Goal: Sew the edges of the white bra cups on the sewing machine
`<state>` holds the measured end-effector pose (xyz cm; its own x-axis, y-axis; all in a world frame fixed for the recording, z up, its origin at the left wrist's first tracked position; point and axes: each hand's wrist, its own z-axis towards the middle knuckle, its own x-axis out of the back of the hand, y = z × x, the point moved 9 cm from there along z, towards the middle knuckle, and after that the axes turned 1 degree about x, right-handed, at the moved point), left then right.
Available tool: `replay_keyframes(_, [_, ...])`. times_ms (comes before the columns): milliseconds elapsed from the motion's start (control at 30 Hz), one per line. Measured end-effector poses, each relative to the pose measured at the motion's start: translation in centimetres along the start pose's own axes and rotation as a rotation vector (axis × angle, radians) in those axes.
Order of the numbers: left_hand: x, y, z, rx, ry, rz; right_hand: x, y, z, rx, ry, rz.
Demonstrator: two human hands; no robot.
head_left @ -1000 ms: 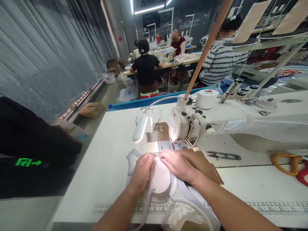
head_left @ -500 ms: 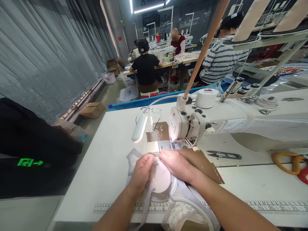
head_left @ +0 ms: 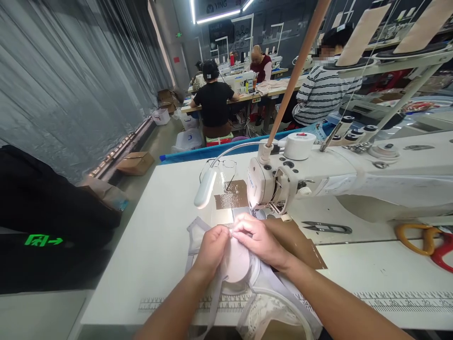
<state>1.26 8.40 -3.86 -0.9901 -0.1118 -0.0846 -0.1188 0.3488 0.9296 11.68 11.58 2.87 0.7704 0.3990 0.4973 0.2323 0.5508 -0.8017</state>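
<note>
A pale bra with a pinkish cup, lilac straps and a lace part lies at the table's front edge. My left hand pinches the top edge of the cup from the left. Against it, my right hand has thumb and forefinger closed on the same edge, its other fingers curled. The fingertips nearly meet, and what lies right between them is too small to tell. Just beyond them stands the sewing machine's head; its needle area is partly hidden by my right hand.
Brown tape covers the table by the machine. Thread snips and orange-handled scissors lie to the right. A lamp and eyeglasses are behind my hands. A printed ruler runs along the front. Several people work at the back.
My right hand has lifted and its fingers have shifted from lying flat over the cup's edge to a pinch. My left hand stays about where it was. The view has turned slightly.
</note>
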Motion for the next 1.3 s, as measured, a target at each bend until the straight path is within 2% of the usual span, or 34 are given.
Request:
replay_keyframes(167, [-0.1, 0.0, 0.2, -0.006, 0.004, 0.077, 0.9, -0.2, -1.8, -0.109, -0.095, 0.366])
replay_keyframes(267, [-0.3, -0.1, 0.1, -0.016, 0.0, 0.129, 1.4, 0.9, -3.6, -0.226, -0.112, 0.372])
replay_keyframes(367, [-0.6, 0.1, 0.0, -0.055, 0.005, 0.192, 2.0, 2.3, -5.0, -0.307, -0.049, 0.347])
replay_keyframes(433, [-0.7, 0.4, -0.2, -0.083, 0.004, 0.249, 2.2, 3.0, -5.6, -0.354, -0.014, 0.333])
replay_keyframes(533, [-0.9, 1.5, -0.6, -0.137, 0.002, 0.34, 1.9, 3.2, -5.7, -0.407, -0.03, 0.303])
replay_keyframes(733, [-1.6, 3.9, 0.1, -0.247, -0.001, 0.455, 0.9, 2.8, -3.9, -0.414, -0.054, 0.262])
replay_keyframes(933, [-1.4, 3.2, 2.1, -0.217, -0.02, 0.48, 0.4, 4.7, -2.7, -0.447, -0.007, 0.109])
replay_keyframes(1300, [-1.7, 4.2, 2.2, -0.274, -0.022, 0.504, 1.5, 3.0, -2.6, -0.323, 0.066, -0.161])
